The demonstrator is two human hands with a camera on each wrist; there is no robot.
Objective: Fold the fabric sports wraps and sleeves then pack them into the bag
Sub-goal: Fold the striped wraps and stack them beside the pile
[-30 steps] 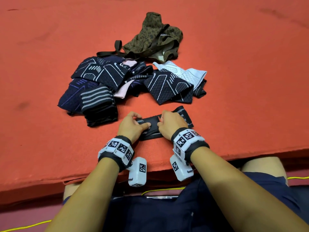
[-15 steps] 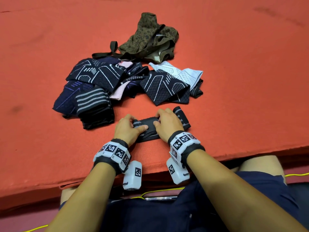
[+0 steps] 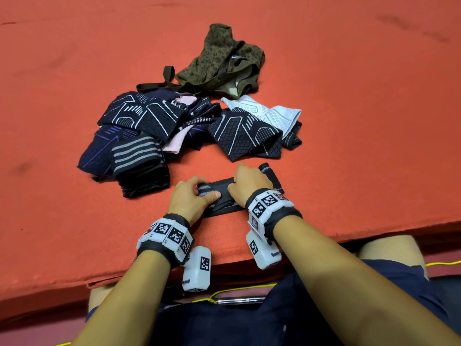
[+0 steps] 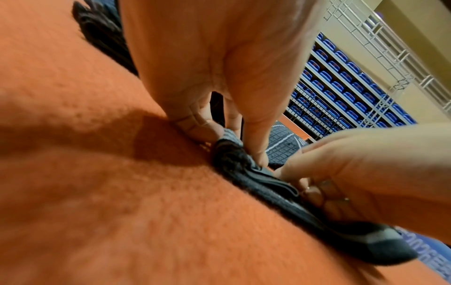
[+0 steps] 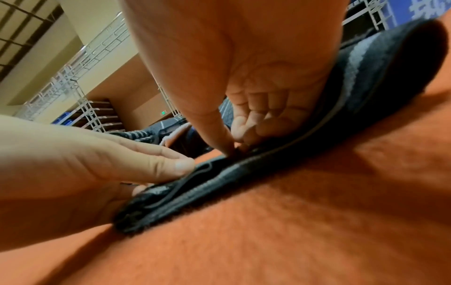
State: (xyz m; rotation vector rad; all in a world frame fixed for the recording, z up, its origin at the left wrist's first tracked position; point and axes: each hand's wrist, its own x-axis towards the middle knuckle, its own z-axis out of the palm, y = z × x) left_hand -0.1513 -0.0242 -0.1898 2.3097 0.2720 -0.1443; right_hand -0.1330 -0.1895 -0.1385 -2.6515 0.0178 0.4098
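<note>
On the orange mat (image 3: 349, 121), left hand (image 3: 189, 198) and right hand (image 3: 249, 186) both pinch the black wrap (image 3: 219, 189).

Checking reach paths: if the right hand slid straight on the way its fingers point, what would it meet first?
Probably the black diamond-patterned sleeve, just beyond the right hand holding the black wrap; depth is uncertain.

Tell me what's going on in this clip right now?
A person is folding a black wrap with grey stripes on the orange mat. The left hand and right hand both pinch it near the mat's front edge. Beyond lies a pile of patterned sleeves, and behind that the olive leopard-print bag, with nothing visibly packed yet.
</note>
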